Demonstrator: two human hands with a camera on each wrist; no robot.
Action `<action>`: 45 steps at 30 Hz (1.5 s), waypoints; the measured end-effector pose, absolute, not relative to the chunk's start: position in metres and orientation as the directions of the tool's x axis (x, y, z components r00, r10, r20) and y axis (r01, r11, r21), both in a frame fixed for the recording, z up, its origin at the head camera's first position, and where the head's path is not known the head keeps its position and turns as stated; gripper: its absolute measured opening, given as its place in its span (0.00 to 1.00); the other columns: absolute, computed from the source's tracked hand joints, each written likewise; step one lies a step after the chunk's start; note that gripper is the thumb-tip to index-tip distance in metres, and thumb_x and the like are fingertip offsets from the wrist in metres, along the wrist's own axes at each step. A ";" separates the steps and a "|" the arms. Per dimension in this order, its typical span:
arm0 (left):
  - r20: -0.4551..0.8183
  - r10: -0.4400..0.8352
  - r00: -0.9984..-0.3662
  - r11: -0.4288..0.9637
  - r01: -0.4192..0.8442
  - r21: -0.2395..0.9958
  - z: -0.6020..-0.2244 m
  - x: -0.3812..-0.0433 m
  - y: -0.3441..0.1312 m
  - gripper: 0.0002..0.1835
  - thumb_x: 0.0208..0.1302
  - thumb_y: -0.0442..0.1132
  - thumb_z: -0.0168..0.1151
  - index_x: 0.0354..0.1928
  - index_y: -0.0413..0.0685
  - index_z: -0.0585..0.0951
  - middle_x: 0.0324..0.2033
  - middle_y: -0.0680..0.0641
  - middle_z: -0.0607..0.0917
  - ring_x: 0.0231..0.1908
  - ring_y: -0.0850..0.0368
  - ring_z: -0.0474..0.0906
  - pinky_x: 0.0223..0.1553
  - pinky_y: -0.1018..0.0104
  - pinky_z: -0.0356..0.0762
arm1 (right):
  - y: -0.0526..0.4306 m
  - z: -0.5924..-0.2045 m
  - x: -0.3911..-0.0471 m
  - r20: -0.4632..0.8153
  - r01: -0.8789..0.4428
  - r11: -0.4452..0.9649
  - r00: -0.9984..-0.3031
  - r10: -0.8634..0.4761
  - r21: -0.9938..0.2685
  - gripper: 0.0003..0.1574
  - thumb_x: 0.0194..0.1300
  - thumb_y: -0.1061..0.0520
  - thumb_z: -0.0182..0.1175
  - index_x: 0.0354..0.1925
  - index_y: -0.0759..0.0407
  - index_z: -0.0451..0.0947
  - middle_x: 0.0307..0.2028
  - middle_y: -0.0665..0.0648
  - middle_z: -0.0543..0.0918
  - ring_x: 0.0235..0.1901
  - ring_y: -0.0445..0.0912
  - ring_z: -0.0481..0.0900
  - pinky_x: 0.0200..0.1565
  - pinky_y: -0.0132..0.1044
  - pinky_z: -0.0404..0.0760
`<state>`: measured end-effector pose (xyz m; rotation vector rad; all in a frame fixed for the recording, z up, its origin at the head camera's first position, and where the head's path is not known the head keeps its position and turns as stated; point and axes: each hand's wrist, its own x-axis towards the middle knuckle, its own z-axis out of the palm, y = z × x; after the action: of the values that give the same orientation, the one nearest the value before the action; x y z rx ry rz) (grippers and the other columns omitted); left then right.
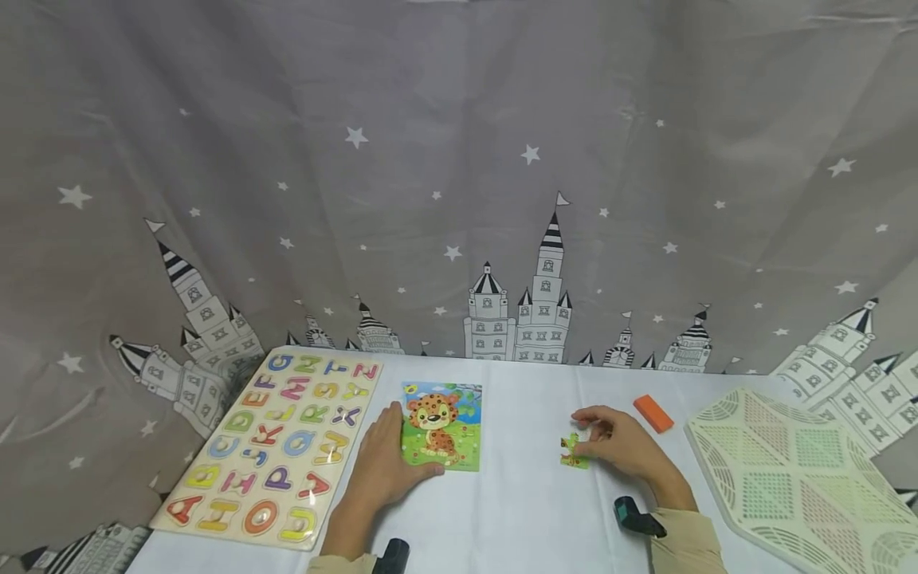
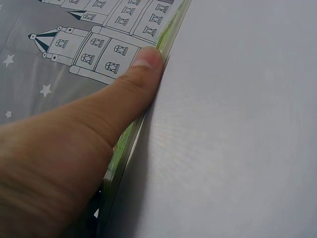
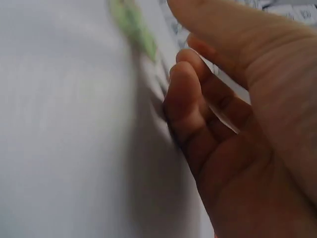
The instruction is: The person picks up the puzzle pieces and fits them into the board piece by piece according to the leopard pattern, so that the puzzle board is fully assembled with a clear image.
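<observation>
A square jigsaw puzzle (image 1: 462, 438) with a cartoon leopard cub on green grass lies on the table in the head view. My left hand (image 1: 385, 462) rests against its left side, fingers along that side and the thumb stretched along the lower edge. In the left wrist view the straight thumb (image 2: 131, 84) presses the puzzle's green edge (image 2: 119, 156). Farther right, my right hand (image 1: 620, 442) pinches a small green jigsaw piece (image 1: 569, 461) by its right side, between thumb and forefinger. The right wrist view shows this piece (image 3: 133, 29) blurred, beyond the curled fingers (image 3: 185, 94).
A wooden alphabet board (image 1: 287, 470) with colourful knobbed letters lies left of the left hand. An orange block (image 1: 653, 414) sits behind the right hand. A pale perforated panel (image 1: 796, 470) covers the right end of the white table (image 1: 516, 510). A grey castle-print curtain (image 1: 459, 199) hangs behind.
</observation>
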<state>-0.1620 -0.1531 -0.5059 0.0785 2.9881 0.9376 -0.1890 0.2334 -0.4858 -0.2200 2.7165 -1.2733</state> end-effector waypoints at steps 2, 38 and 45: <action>0.003 0.047 -0.999 0.822 0.040 0.568 -0.506 -0.162 -0.154 0.73 0.42 0.68 0.79 0.79 0.31 0.51 0.78 0.31 0.56 0.78 0.33 0.51 0.80 0.40 0.50 | 0.239 -0.488 -0.186 -0.056 -0.099 0.640 -0.974 -0.218 -0.762 0.38 0.48 0.50 0.82 0.58 0.56 0.82 0.44 0.54 0.83 0.35 0.40 0.73 0.35 0.28 0.72; 0.004 0.063 -0.998 0.828 0.055 0.559 -0.505 -0.163 -0.155 0.72 0.43 0.67 0.79 0.78 0.29 0.51 0.78 0.30 0.57 0.78 0.31 0.52 0.78 0.36 0.50 | 0.068 -0.485 -0.190 -0.012 -0.166 0.627 -0.963 -0.268 -0.761 0.17 0.63 0.55 0.71 0.50 0.58 0.88 0.32 0.48 0.87 0.31 0.38 0.79 0.37 0.32 0.79; -0.005 0.060 -0.998 0.835 0.047 0.549 -0.504 -0.162 -0.155 0.73 0.44 0.68 0.78 0.78 0.30 0.50 0.78 0.30 0.56 0.78 0.31 0.51 0.79 0.37 0.50 | 0.050 -0.482 -0.188 -0.008 -0.113 0.679 -0.985 -0.173 -0.725 0.16 0.60 0.56 0.73 0.47 0.60 0.89 0.27 0.47 0.81 0.28 0.40 0.73 0.30 0.31 0.73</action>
<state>-0.1619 -0.1549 -0.5037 0.0871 2.9882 0.8926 -0.1882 0.0503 -0.4825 -0.2395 2.8083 -1.2055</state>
